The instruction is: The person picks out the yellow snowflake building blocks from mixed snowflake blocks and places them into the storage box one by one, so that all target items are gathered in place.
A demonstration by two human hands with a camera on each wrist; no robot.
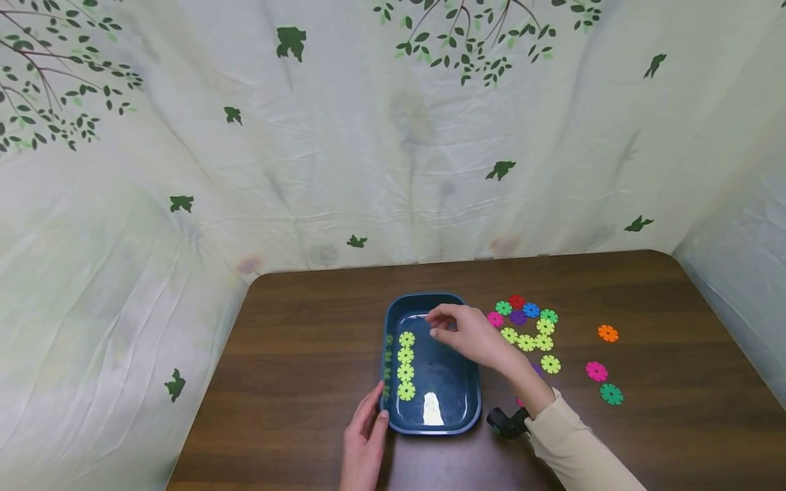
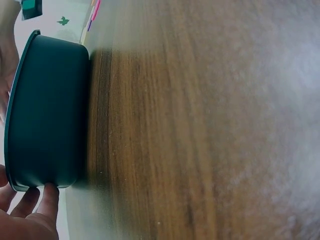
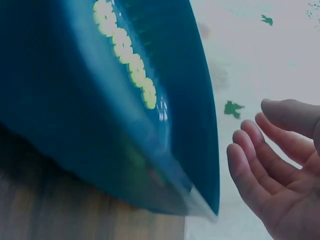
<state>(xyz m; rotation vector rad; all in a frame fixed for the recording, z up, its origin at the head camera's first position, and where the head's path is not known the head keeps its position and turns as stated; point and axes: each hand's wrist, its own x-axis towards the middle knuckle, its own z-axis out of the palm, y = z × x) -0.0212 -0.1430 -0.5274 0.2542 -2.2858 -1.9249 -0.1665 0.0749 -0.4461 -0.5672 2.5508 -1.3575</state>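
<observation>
A dark blue tray (image 1: 454, 409) lies on the table, holding a straight column of several yellow-green flower-shaped discs (image 1: 406, 374) along its left side. My left hand (image 1: 365, 436) is at the tray's front left corner, its fingertips resting against the outer wall; in the left wrist view those fingers (image 2: 49, 202) touch the tray wall (image 2: 47, 110) below the rim. Over the tray's far right part hovers my right hand (image 1: 467, 332), fingers loosely bent. The right wrist view shows that hand (image 3: 280, 175) beside the rim with nothing visible between thumb and fingers.
Right of the tray lies a cluster of coloured discs, including several yellow-green ones (image 1: 526, 343), a red one (image 1: 516, 301) and a blue one (image 1: 531, 310). Farther right are orange (image 1: 608, 333), pink (image 1: 596, 371) and teal (image 1: 610, 393) discs. A printed cloth (image 1: 393, 191) hangs behind the table.
</observation>
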